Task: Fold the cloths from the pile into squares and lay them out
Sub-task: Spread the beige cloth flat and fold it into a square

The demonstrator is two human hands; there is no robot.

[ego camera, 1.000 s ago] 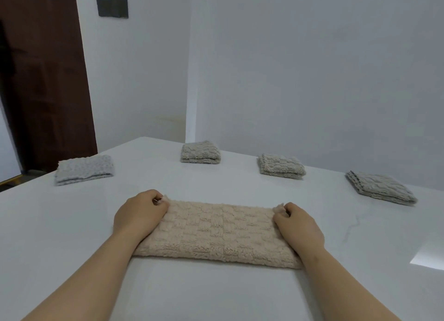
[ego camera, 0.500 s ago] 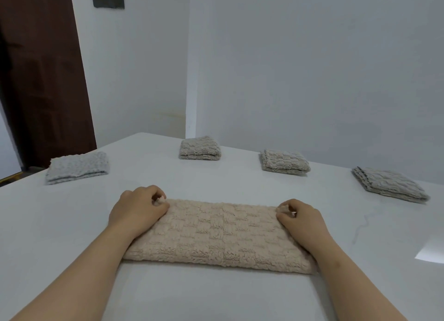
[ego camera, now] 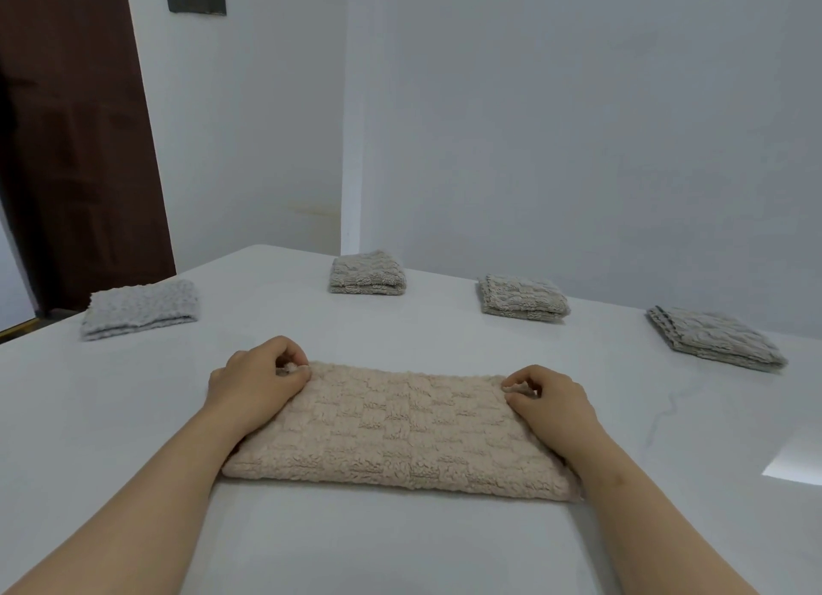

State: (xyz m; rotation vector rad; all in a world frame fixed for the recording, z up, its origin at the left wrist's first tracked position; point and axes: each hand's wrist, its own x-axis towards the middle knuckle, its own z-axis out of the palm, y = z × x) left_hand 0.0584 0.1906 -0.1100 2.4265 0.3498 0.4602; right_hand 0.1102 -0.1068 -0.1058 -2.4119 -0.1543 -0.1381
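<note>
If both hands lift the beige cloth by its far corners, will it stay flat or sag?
Likely floppy: the beige cloth is fluffy fabric lying folded, so it should sag and unfold. Its airy pile suggests little weight.

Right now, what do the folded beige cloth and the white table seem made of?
Folded beige cloth: likely soft fleecy terry or microfibre, judging by its nubbly checkered pile. White table: smooth, glossy, perhaps stone or laminate; it reflects light and shows a faint vein.
</note>
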